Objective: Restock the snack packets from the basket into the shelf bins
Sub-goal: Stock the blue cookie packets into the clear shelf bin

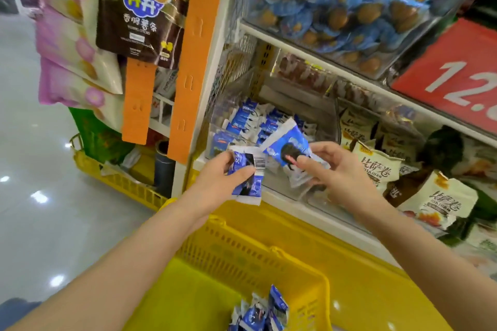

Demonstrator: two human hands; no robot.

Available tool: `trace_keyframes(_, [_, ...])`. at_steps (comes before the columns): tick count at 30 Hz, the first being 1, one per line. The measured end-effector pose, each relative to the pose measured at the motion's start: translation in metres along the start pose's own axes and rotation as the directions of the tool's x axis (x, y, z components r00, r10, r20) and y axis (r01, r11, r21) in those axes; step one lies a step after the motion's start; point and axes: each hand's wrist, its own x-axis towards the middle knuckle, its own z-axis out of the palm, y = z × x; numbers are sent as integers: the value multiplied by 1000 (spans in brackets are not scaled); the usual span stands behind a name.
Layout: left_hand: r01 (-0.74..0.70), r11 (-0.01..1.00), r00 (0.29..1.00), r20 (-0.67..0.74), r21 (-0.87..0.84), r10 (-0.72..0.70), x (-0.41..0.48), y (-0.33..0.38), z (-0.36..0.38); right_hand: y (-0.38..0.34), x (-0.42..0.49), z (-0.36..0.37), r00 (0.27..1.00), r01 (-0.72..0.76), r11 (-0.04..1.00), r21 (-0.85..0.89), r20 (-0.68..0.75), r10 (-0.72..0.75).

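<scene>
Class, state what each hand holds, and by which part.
Left hand: first blue packet, by its left edge. Right hand: second blue packet, by its right side.

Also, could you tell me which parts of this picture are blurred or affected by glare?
Head view: hanging bags at top left and blue-wrapped snacks at top right are smeared; left hand, right hand and the barcoded packet read fairly sharp; lights glare off the floor.

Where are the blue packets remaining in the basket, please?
At the head view's bottom centre, the blue packets lie inside the yellow basket, near its right wall.
</scene>
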Motion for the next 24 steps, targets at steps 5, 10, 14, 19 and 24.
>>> trace_keyframes(5, [11,993,993,-113,-121,-25,11,5,-12,-14,68,-8,997,-54,976,-210,-73,39])
trace_keyframes(10, [14,983,985,-165,-182,-44,19,9,-20,-9,106,8,945,-115,860,-498,212,249])
trace_keyframes(14, [10,983,981,-190,-182,-45,22,10,-26,-5,114,24,863,-25,818,-574,401,308])
trace_keyframes(19, [29,985,977,-202,-169,-64,23,8,-27,-1,113,38,796,-130,839,-529,449,406])
trace_keyframes(24, [65,975,976,-188,-215,-106,22,10,-21,2,102,44,813,-51,837,-544,464,351])
